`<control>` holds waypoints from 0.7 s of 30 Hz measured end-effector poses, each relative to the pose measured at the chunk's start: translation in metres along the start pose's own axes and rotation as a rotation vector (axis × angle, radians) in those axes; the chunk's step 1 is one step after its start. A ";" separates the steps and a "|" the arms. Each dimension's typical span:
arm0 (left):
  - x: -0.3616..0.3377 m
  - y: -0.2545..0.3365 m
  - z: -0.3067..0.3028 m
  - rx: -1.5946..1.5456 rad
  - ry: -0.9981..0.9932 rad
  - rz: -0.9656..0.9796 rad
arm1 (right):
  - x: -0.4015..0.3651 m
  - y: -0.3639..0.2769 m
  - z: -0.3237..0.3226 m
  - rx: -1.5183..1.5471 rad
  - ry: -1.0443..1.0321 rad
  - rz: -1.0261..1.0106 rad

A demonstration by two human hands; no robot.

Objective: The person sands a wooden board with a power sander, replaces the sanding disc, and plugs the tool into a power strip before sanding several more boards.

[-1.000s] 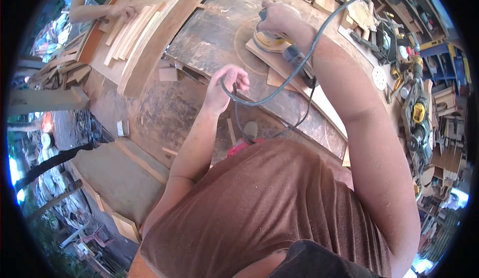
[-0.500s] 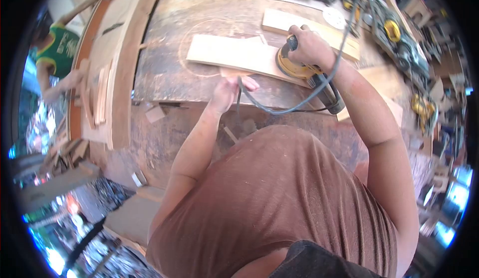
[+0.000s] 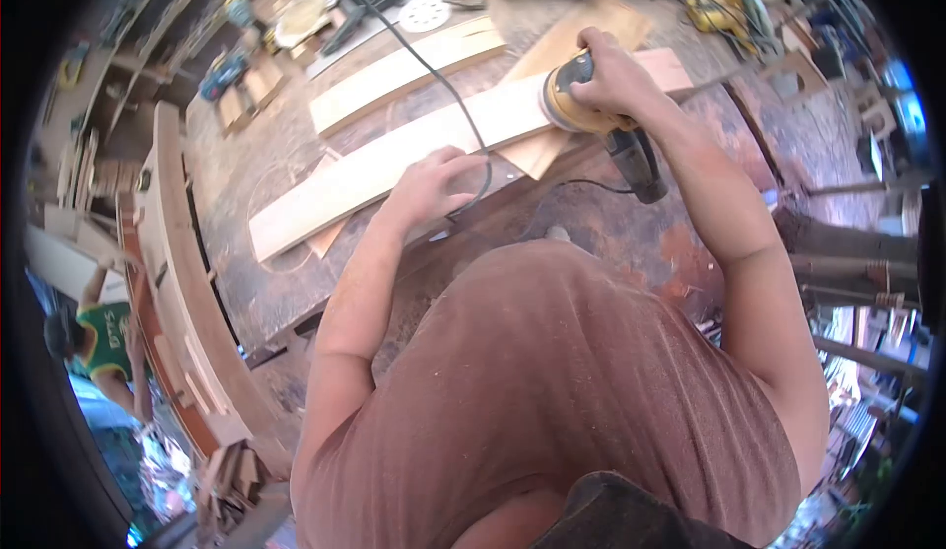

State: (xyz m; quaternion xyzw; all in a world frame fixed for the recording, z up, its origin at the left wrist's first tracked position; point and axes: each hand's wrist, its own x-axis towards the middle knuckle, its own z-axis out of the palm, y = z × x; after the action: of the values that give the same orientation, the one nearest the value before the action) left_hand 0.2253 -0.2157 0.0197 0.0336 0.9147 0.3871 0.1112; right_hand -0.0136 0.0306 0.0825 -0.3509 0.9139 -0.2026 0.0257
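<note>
My right hand [image 3: 616,81] grips the top of a yellow and black orbital sander [image 3: 562,105], whose dust canister points toward me. The sander sits on the right part of a long pale wooden board [image 3: 365,172]. At the board's near edge is my left hand [image 3: 431,189], its thumb and fingers apart. A dark power cable [image 3: 439,74] hangs across the board and curves past the left fingertips. Other wood pieces [image 3: 532,155] lie crosswise under the board.
Behind the board lies a second plank [image 3: 404,71] on the worn workbench [image 3: 232,160]. Power tools and a white perforated disc [image 3: 426,14] are at the back. A yellow tool [image 3: 717,15] rests at far right. Another person in a green top [image 3: 103,337] works at the left.
The view has turned to the right. The sander is now further along the board toward its right end. My left hand has gone from closed near the cable to spread by the board.
</note>
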 end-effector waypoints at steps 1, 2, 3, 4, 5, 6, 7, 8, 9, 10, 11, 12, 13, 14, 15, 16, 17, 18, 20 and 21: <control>0.011 0.010 0.002 0.235 0.141 0.140 | -0.014 0.018 -0.016 0.036 0.061 0.043; 0.020 0.016 0.005 0.465 0.285 0.281 | -0.029 0.036 -0.030 0.072 0.120 0.082; 0.033 0.013 0.008 0.501 0.201 0.176 | -0.041 0.057 -0.045 0.073 0.128 0.097; 0.048 0.006 0.013 0.507 0.192 0.186 | -0.054 0.080 -0.057 0.039 0.236 0.088; 0.060 -0.002 0.021 0.641 0.255 0.075 | -0.070 0.101 -0.067 0.007 0.336 0.083; 0.073 -0.006 0.026 0.772 0.318 -0.031 | -0.087 0.118 -0.077 0.012 0.335 0.101; 0.084 -0.010 0.026 0.774 0.329 -0.075 | -0.103 0.136 -0.091 -0.017 0.408 0.079; 0.091 -0.010 0.026 0.777 0.319 -0.060 | -0.119 0.150 -0.103 -0.049 0.485 0.054; 0.097 -0.011 0.027 0.767 0.288 -0.143 | -0.135 0.160 -0.112 -0.050 0.494 0.073; 0.102 -0.014 0.027 0.757 0.256 -0.227 | -0.153 0.169 -0.121 -0.012 0.531 0.158; 0.105 -0.030 0.028 0.757 0.223 -0.178 | -0.168 0.177 -0.127 0.027 0.570 0.241; 0.106 -0.024 0.026 0.767 0.214 -0.162 | -0.181 0.188 -0.131 0.029 0.581 0.258; 0.104 -0.017 0.024 0.755 0.198 -0.172 | -0.194 0.198 -0.134 0.059 0.603 0.325; 0.103 -0.012 0.021 0.740 0.178 -0.185 | -0.206 0.205 -0.134 0.090 0.619 0.393; 0.104 -0.002 0.016 0.629 0.150 -0.225 | -0.217 0.211 -0.137 0.123 0.623 0.424; 0.105 0.000 0.015 0.638 0.141 -0.214 | -0.226 0.213 -0.140 0.125 0.630 0.438; 0.104 0.002 0.013 0.577 0.139 -0.227 | -0.235 0.213 -0.141 0.137 0.628 0.471; 0.105 0.002 0.007 0.520 0.136 -0.237 | -0.243 0.214 -0.142 0.149 0.630 0.507; 0.110 -0.005 -0.006 0.536 0.117 -0.178 | -0.258 0.220 -0.141 0.130 0.641 0.549; 0.114 -0.002 -0.015 0.388 0.001 -0.213 | -0.261 0.225 -0.140 0.138 0.639 0.545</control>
State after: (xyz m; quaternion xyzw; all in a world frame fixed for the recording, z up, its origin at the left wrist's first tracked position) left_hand 0.1111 -0.2104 0.0084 -0.0428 0.9705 0.1898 0.1425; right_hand 0.0144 0.4009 0.0985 -0.0133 0.9194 -0.3479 -0.1828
